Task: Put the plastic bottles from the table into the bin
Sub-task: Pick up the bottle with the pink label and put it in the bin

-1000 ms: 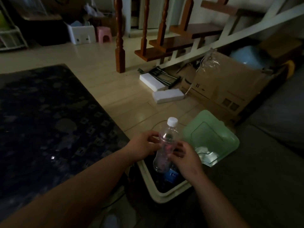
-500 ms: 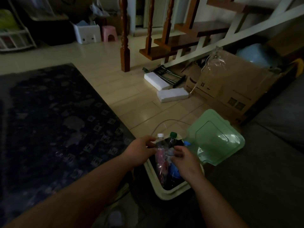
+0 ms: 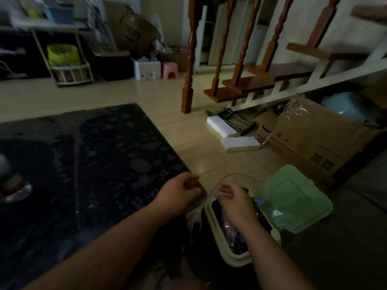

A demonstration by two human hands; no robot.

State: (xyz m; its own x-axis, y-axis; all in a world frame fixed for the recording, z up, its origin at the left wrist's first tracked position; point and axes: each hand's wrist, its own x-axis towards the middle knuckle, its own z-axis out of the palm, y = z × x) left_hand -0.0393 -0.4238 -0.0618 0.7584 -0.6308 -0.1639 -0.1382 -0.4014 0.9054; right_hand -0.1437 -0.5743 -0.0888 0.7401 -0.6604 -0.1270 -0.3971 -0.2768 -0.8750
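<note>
Now, the left hand (image 3: pixel 180 193) is being held with its fingers loosely curled, and nothing is being gripped in it. It is being held over the near right corner of the dark patterned table (image 3: pixel 83 164), just beside the bin (image 3: pixel 217 239). The right hand (image 3: pixel 232 199) is being held directly above the bin's open mouth with its fingers relaxed and slightly bent, and nothing is being pinched between them. The two hands are being held near each other but apart.

Plastic bottles are being contained in the cream-rimmed bin, which is standing on the floor between the table and a grey sofa (image 3: pixel 345 237). A pink-labelled bottle (image 3: pixel 227 223) is being partly hidden under the right wrist. A green cap (image 3: pixel 245 189) and a blue cap (image 3: pixel 259 203) are being shown just past the right hand. How many bottles are lying inside cannot be told in the dim light.

A pale green lid (image 3: pixel 293 197) is being rested against the sofa's edge, just to the right of the bin. One further bottle (image 3: pixel 11 183), red-labelled and blurred, is being cut off by the far left edge of the view on the table, well apart from both hands.

Farther out, two white foam blocks (image 3: pixel 240 144) and a cardboard box (image 3: pixel 314 139) are being left on the tiled floor below a wooden staircase (image 3: pixel 261 80).
</note>
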